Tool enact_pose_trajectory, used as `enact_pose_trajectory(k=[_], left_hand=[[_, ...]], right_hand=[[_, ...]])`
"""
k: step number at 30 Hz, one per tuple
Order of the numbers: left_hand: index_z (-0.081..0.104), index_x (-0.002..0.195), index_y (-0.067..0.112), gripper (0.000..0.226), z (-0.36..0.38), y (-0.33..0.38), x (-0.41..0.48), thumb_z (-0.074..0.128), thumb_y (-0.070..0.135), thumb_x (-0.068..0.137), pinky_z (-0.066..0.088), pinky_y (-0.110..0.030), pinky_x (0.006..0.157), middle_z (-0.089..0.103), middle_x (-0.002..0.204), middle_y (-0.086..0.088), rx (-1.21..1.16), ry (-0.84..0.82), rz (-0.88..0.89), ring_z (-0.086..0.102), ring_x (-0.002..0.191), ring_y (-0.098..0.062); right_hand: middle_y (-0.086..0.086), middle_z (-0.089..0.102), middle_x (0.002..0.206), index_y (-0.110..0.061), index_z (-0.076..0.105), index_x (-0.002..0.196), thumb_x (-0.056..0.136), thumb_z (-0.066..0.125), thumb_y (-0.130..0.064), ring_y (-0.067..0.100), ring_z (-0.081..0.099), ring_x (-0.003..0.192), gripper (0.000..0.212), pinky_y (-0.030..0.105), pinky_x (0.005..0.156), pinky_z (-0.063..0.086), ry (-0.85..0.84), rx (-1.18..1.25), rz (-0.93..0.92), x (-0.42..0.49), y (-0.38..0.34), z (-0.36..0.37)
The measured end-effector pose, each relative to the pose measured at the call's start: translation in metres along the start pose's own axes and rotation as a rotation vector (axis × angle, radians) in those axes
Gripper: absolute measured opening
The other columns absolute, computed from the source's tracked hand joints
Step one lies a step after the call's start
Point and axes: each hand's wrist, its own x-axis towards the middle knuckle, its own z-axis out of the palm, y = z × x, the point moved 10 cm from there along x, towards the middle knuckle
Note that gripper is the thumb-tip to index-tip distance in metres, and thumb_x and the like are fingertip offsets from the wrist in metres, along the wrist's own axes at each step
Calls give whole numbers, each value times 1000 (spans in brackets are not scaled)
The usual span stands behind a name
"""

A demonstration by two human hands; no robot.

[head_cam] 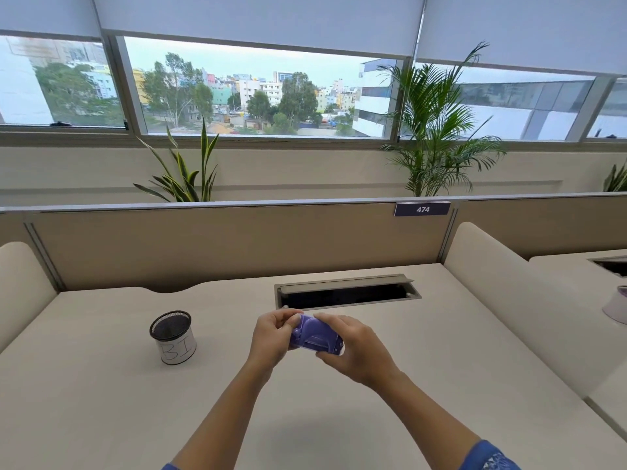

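Observation:
A small purple hole punch is held up above the middle of the white desk. My left hand grips its left end, with the thumb on top. My right hand wraps round its right end from the side and below. The right part of the punch is hidden by my fingers.
A black mesh pen cup with a white paper label stands to the left of my hands. An open cable slot lies in the desk behind them. Beige partitions close the desk at the back and sides. A white and purple object sits on the neighbouring desk.

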Motion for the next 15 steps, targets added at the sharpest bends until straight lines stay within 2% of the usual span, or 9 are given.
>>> enact_pose_trajectory(k=[3,8,11,13,15], left_hand=[[68,103,18,13,14,2,10,57,17,95,60,-25,65,72,99,-7,61,-25,48,70,92,-26],[60,121,18,29,46,3,30,55,30,96,59,-30,76,68,116,-7,147,-19,123,66,97,-19],[52,132,19,41,61,-7,39,57,34,94,51,-29,87,59,132,-2,237,-28,140,59,113,-18],[46,140,20,50,74,-20,47,57,37,94,43,-33,101,51,143,-1,335,-54,152,49,129,-20],[39,145,20,58,86,-34,54,56,40,94,34,-35,111,42,151,0,477,-89,176,37,139,-19]], right_hand=[[0,67,120,-19,51,133,76,79,-36,14,65,99,66,14,81,52,27,-16,11,-2,15,-5],[-1,68,117,-20,52,131,75,79,-40,13,66,93,65,6,79,49,82,-8,139,-13,64,-12],[-5,68,115,-24,53,130,73,81,-42,9,64,88,66,2,75,48,117,41,261,-20,104,-20],[-7,68,109,-27,54,126,72,82,-42,9,64,83,63,8,72,53,130,56,338,-25,136,-25],[-8,69,103,-27,56,123,70,83,-40,11,64,80,61,19,71,57,137,50,415,-30,169,-30]])
